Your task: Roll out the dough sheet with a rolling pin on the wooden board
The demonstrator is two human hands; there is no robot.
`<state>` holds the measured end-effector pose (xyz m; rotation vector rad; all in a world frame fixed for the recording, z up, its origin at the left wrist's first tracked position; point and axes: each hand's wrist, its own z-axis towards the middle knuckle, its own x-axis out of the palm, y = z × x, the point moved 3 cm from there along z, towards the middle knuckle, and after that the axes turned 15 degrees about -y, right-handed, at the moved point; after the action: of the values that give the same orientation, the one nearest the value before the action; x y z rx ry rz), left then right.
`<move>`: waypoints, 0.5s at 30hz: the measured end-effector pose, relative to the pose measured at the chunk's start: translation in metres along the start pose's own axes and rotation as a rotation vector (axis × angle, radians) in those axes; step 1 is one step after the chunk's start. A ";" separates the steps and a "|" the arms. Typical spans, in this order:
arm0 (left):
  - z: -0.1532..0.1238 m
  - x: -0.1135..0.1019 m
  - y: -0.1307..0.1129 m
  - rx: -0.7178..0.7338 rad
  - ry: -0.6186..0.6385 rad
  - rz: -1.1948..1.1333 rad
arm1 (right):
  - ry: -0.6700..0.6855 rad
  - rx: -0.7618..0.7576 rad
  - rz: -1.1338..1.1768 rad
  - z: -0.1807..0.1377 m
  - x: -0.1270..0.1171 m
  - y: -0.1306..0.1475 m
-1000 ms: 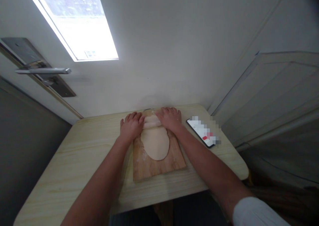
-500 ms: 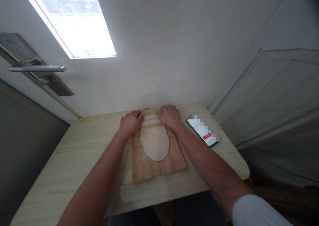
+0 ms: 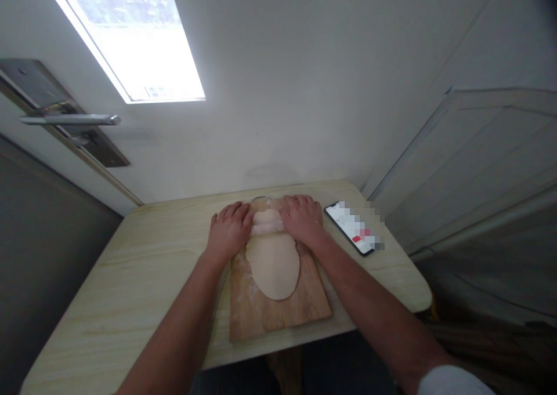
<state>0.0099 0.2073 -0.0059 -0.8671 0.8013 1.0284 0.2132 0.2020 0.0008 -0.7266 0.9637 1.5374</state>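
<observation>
Between the far and near edges of the pale surface (image 3: 152, 279), a wooden board (image 3: 265, 319) lay with its metal loop (image 3: 262, 197) toward the far edge. On it stretched a flat, roughly oval sheet of dough (image 3: 274, 267), its rounded end pointing to the surface's near edge. Across the dough's far part rested a pale rolling pin (image 3: 267, 227). The hands were apart, the left hand (image 3: 230, 229) over the pin's left end and the right hand (image 3: 302, 218) over its right; whether they gripped it could not be told. Near the surface's far right corner lay a phone (image 3: 347, 225), its screen lit.
</observation>
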 end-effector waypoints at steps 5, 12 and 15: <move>-0.008 -0.004 -0.003 0.038 -0.056 0.002 | -0.004 -0.021 -0.009 -0.006 0.000 0.000; -0.021 -0.012 -0.009 0.085 -0.088 0.030 | -0.049 -0.034 0.022 -0.019 -0.008 0.000; -0.030 -0.015 -0.012 0.092 -0.090 0.043 | -0.088 -0.051 0.064 -0.024 -0.010 0.000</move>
<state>0.0122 0.1719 -0.0026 -0.7226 0.7875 1.0530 0.2140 0.1766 -0.0020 -0.6638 0.8918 1.6413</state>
